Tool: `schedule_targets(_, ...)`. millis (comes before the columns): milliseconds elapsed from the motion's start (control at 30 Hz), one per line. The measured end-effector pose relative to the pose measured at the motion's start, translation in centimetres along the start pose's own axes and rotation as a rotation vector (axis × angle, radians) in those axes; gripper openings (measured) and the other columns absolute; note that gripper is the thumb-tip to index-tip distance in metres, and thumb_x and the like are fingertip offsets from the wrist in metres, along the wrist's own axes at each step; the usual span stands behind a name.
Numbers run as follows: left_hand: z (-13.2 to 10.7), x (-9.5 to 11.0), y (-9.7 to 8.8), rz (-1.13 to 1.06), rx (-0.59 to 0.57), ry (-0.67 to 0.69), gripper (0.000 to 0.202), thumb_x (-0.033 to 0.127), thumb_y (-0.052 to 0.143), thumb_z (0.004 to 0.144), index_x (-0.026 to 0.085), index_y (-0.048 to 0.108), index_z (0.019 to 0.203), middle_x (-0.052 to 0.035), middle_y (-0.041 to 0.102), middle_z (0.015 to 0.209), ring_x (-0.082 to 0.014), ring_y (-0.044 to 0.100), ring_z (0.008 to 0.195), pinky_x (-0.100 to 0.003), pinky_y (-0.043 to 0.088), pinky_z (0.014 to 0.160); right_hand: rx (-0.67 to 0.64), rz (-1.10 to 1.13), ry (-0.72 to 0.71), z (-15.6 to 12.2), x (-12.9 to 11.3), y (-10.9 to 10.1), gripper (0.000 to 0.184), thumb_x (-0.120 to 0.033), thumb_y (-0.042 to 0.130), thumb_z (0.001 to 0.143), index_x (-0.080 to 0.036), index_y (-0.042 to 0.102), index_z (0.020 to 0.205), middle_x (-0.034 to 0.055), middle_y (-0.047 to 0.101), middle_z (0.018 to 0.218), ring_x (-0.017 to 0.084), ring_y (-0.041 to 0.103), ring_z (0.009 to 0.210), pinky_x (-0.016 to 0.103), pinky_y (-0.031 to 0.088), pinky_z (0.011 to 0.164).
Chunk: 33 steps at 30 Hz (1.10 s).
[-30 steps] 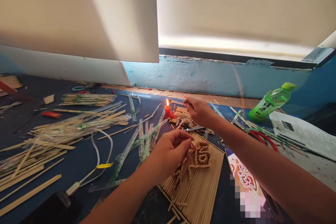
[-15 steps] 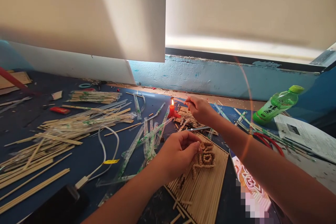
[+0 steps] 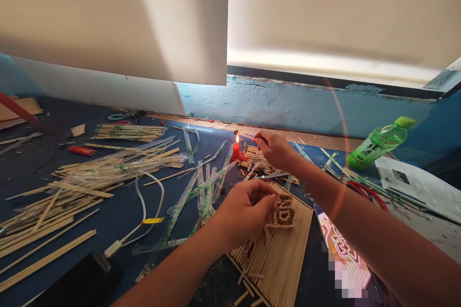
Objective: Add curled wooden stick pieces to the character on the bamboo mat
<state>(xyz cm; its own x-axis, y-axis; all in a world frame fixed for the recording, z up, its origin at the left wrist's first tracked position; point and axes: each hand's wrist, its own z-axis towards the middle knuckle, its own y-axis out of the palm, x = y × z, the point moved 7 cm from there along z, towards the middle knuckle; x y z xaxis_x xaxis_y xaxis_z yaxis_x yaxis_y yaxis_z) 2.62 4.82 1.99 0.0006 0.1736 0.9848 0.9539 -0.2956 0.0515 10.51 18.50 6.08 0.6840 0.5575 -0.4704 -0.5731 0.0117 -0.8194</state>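
A lit red candle (image 3: 236,150) stands on the dark blue table beside a heap of short sticks. With pinched fingers, my right hand (image 3: 272,147) holds a thin stick (image 3: 248,135), its dark tip right by the flame. My left hand (image 3: 248,208) is closed, thumb against fingertips, at the raised pattern of small wooden bits (image 3: 284,216). What those fingertips hold, if anything, is hidden. Under the pattern lies a panel of wooden sticks laid side by side (image 3: 288,259). Behind my left hand lies a thin metal tool (image 3: 273,175).
Chopsticks (image 3: 131,132) and torn clear wrappers (image 3: 187,196) cover the left side. A white cable (image 3: 162,192) runs to a black device (image 3: 79,278). At right are a tilted green bottle (image 3: 378,144), red-handled tool (image 3: 370,194), paper (image 3: 414,187) and lit screen (image 3: 340,240).
The stick tip and my right hand have shifted very slightly left. My left hand stays in place at the raised pattern.
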Motion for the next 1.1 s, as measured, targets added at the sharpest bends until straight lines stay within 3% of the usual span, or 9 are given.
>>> schedule_targets(167, -0.01, 0.05, 0.11, 0.001, -0.009, 0.013, 0.016, 0.032, 0.065, 0.084, 0.016, 0.064, 0.088, -0.0023, 0.061, 0.074, -0.0131, 0.054, 0.063, -0.026, 0.042, 0.056, 0.017, 0.016, 0.003, -0.21, 0.72, -0.40, 0.022, -0.024, 0.044, 0.092, -0.017, 0.064, 0.098, 0.0117, 0.070, 0.093, 0.022, 0.060, 0.083, 0.032, 0.039, 0.072)
schedule_targets(367, 0.05, -0.07, 0.10, 0.012, -0.008, 0.033, 0.016, 0.031, 0.065, 0.084, 0.016, 0.064, 0.089, -0.0027, 0.062, 0.076, -0.0137, 0.056, 0.067, -0.026, 0.044, 0.059, -0.021, -0.034, 0.027, -0.65, 1.04, -0.73, 0.022, -0.025, 0.043, 0.092, -0.017, 0.063, 0.087, 0.0075, 0.068, 0.079, 0.017, 0.054, 0.065, 0.029, 0.034, 0.063)
schedule_targets(667, 0.15, -0.40, 0.21, 0.051, -0.034, 0.040, 0.018, 0.032, 0.067, 0.083, 0.017, 0.064, 0.093, -0.0027, 0.063, 0.077, -0.0145, 0.056, 0.069, -0.027, 0.045, 0.060, -0.038, -0.024, 0.022, -0.27, 0.65, 0.15, 0.021, -0.024, 0.042, 0.093, -0.017, 0.061, 0.086, 0.0083, 0.068, 0.083, 0.018, 0.055, 0.072, 0.029, 0.034, 0.065)
schedule_targets(1100, 0.10, -0.62, 0.14, 0.065, -0.037, 0.052, 0.019, 0.033, 0.067, 0.083, 0.017, 0.066, 0.094, -0.0041, 0.066, 0.080, -0.0153, 0.059, 0.072, -0.028, 0.045, 0.064, -0.055, -0.011, 0.045, -0.44, 1.05, 0.00, 0.026, -0.024, 0.036, 0.095, -0.018, 0.059, 0.084, 0.0069, 0.065, 0.076, 0.017, 0.053, 0.065, 0.030, 0.034, 0.063)
